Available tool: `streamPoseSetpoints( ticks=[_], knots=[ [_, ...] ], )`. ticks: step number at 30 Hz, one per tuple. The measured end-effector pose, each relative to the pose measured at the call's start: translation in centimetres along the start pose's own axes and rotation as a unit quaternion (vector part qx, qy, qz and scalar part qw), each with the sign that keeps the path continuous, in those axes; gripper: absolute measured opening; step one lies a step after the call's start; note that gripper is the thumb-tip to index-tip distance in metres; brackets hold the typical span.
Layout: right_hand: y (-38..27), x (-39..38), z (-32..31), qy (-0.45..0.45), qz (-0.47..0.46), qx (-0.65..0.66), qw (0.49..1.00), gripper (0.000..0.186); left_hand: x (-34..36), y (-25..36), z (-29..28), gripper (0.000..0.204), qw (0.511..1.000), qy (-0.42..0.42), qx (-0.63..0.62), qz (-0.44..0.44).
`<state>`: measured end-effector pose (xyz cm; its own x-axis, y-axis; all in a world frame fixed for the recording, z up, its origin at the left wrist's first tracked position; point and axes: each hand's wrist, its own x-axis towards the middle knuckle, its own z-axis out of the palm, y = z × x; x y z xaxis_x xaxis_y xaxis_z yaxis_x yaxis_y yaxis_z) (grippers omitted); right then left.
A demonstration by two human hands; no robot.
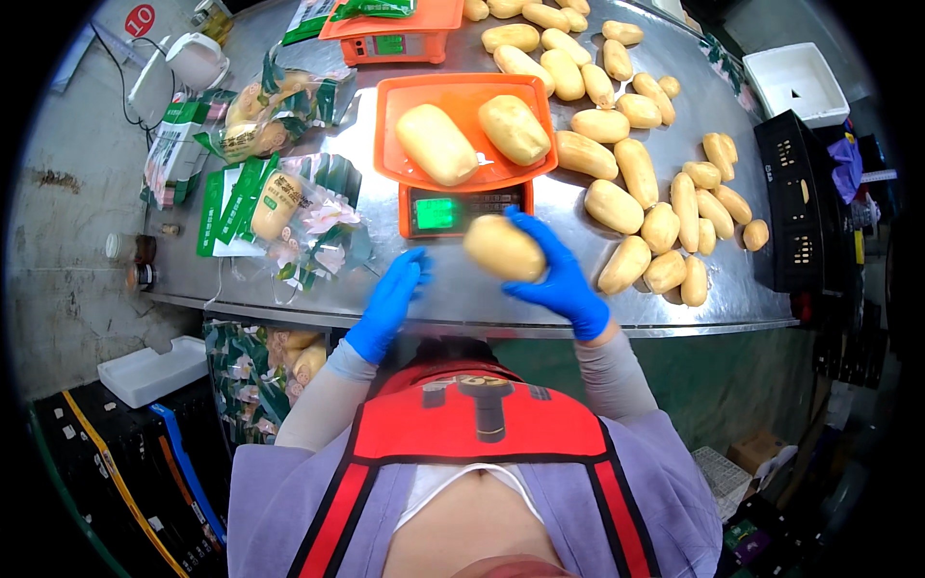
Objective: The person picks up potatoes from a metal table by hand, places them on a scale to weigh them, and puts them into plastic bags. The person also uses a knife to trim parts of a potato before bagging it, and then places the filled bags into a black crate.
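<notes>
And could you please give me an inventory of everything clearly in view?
Table: one, silver, centre
Near scale: one, orange, table's middle
Far scale: one, orange, behind it
Held root piece: one, pale yellow, before near scale
Tray root pieces: two, pale yellow, on near scale
Loose root pieces: many, pale yellow, table's right
Floral bags: several, clear-and-printed, table's left
Flat packets: several, green-and-white, mostly table's left
Shallow tray: one, white, lower left
Box: one, white, right rear
Crate: one, black, table's right end
Apron: one, red, person's torso
Left hand: one, blue-gloved, table's front
Right hand: one, blue-gloved, gripping root piece
</notes>
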<state>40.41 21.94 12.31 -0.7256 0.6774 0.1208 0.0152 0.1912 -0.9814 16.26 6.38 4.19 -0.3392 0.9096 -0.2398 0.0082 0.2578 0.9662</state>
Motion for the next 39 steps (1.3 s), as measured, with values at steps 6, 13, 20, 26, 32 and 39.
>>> streamPoseSetpoints(
  ticks=[6,13,20,26,32,39],
  knots=[
    [-1.7,1.9,4.8,-0.034,-0.123,-0.116,0.985,0.083,-0.9,8.5,2.2,0.066,0.922,-0.077,-0.372,-0.081],
    [1.1,0.9,4.9,0.043,0.139,0.211,0.967,0.064,-2.0,8.4,0.9,0.072,0.955,0.001,-0.294,0.042],
    [1.6,0.7,6.1,-0.028,0.320,0.405,0.856,0.054,-2.0,7.7,1.6,0.078,0.982,0.047,0.041,0.179],
    [2.4,0.3,9.1,-0.038,0.287,0.493,0.820,0.060,-3.4,5.2,0.7,0.074,0.989,-0.016,-0.111,0.101],
    [1.8,1.8,10.4,-0.148,0.255,0.397,0.869,0.063,-5.0,4.3,-1.3,0.057,0.976,0.036,-0.217,-0.008],
    [4.6,6.3,16.0,-0.127,0.334,0.295,0.886,0.057,-4.3,-3.9,-8.7,0.022,0.925,0.319,-0.195,-0.064]
  ],
)
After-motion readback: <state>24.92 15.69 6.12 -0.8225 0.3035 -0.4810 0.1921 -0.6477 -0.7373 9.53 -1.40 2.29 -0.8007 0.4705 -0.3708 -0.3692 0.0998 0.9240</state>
